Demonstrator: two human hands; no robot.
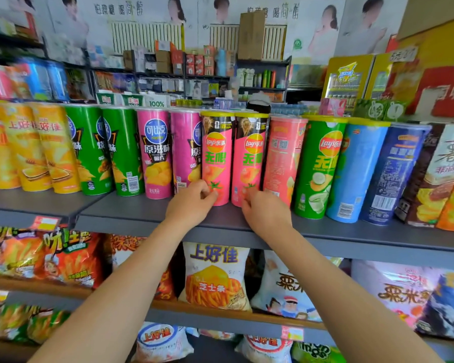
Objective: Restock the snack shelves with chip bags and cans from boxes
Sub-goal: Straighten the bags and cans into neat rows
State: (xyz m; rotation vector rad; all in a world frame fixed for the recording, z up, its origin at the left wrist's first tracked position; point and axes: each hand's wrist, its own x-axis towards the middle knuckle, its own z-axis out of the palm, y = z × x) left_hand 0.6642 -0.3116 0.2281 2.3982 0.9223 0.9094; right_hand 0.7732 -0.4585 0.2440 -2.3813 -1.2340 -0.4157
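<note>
Your left hand (192,203) curls its fingers on the base of the left pink can (216,158), and your right hand (264,210) does likewise on the right pink can (249,161). Both cans stand upright at frame centre on the shelf (131,213), just beyond your fingertips.

Single head-worn wide-angle view, facing forward and slightly down at close range onto the grey top shelf (131,213) across mid-frame, lower shelves along the bottom edge, far wall along the top edge.
</note>
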